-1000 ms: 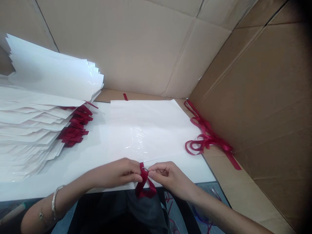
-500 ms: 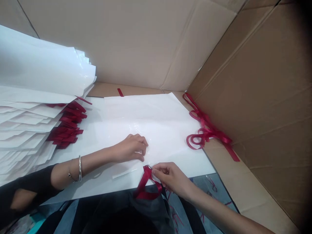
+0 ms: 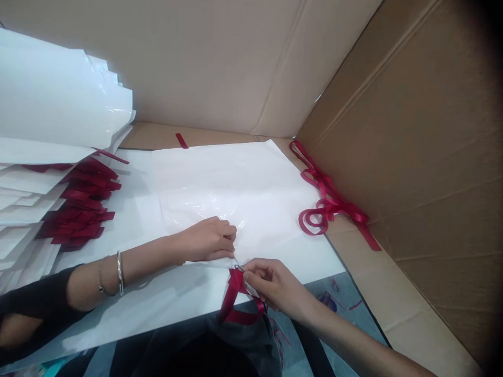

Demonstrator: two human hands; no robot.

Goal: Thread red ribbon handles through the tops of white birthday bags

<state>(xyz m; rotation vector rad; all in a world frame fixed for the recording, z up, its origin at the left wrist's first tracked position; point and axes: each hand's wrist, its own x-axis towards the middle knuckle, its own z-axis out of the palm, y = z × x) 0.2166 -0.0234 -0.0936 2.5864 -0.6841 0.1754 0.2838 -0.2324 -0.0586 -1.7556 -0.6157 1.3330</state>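
- Pinching a small metal piece (image 3: 239,268) between thumb and forefinger of the right hand (image 3: 271,283), at the top of a red ribbon (image 3: 231,298).
- Letting that ribbon dangle in a loop, down past the near edge of the worktop (image 3: 157,298).
- Resting the left hand (image 3: 210,240) by the near edge of a white sheet (image 3: 243,183), with fingers curled in and thumb drawn close to them; can't tell for sure about a grip on the sheet.
- Holding both hands near each other, just apart, with the metal piece between them.
- Wearing a silver bangle (image 3: 120,273) on the left forearm, beside a thin chain (image 3: 101,280), below a black sleeve (image 3: 39,293).
- Working over the sheet, spread out on the worktop, with glossy glints across its middle.
- Flanked at left by a high stack (image 3: 51,94) of white sheets, with many red tails (image 3: 82,220) sticking out along its right side.
- Flanked at right by a ribbon bundle (image 3: 330,196), with loops reaching the sheet's right edge.
- Backed by cardboard (image 3: 196,63), with a short red strip (image 3: 181,140) at the sheet's far edge.
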